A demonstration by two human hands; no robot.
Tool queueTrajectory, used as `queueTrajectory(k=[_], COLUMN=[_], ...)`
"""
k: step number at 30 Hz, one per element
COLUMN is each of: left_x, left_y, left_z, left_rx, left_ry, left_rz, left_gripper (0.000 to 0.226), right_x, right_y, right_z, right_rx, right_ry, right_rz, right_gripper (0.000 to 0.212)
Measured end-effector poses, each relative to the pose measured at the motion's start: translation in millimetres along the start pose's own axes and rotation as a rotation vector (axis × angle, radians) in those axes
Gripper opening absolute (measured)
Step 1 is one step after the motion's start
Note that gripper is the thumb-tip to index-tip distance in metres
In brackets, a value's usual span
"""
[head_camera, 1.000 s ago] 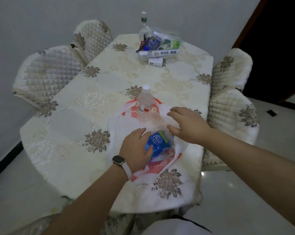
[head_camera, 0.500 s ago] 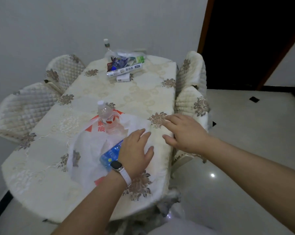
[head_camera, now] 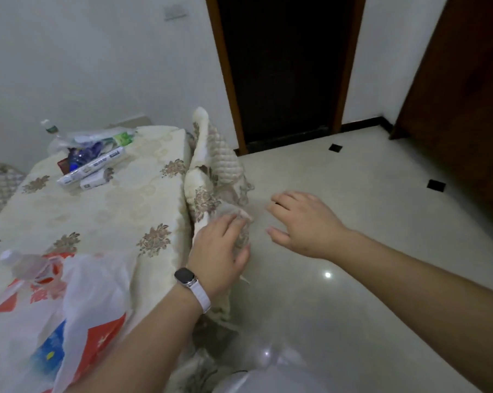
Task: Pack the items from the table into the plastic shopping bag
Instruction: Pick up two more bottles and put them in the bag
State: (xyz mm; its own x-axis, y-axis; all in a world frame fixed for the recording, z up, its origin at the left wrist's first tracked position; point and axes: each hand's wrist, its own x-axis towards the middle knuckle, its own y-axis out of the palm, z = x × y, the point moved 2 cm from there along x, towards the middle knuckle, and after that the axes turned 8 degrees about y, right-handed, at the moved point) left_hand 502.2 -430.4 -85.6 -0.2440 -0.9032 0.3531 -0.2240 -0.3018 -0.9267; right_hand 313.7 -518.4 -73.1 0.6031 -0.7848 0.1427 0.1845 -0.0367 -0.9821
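Swinging right since a second ago, the head view now puts the plastic shopping bag [head_camera: 77, 302] at lower left on the table [head_camera: 106, 211], a clear bottle [head_camera: 24, 265] and a blue packet [head_camera: 49, 353] inside it. Both hands have left it: the left hand [head_camera: 219, 251] and right hand [head_camera: 302, 222] hover open and empty past the table's right edge. Packing looks paused, with open floor [head_camera: 353, 279] to the right and a chair [head_camera: 211, 177] against that edge.
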Motion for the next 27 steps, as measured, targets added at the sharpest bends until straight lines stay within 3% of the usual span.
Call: queueTrajectory(k=[8,12,17,27], left_x=[93,146,230,380], left_y=[53,91,138,161], left_z=[-14,-3,33,138], left_rx=[-0.041,-0.095,-0.132,-0.13], left_ry=[0.136,0.208,0.26,0.246], left_rz=[0.051,0.034,0.043,0.01], left_gripper=[0.047,0.046,0.045,0.046], right_x=[2,29,98,266], right_y=[5,16,22,10], right_z=[-84,-127,-176,-233], right_rx=[0.013,-0.019,-0.11,-0.198], right_ry=[0.175,0.242,0.29,0.264], right_rz=[-0.067,0.001,0.097,0.098], right_gripper=[0.053,0.054,0.056,0.055])
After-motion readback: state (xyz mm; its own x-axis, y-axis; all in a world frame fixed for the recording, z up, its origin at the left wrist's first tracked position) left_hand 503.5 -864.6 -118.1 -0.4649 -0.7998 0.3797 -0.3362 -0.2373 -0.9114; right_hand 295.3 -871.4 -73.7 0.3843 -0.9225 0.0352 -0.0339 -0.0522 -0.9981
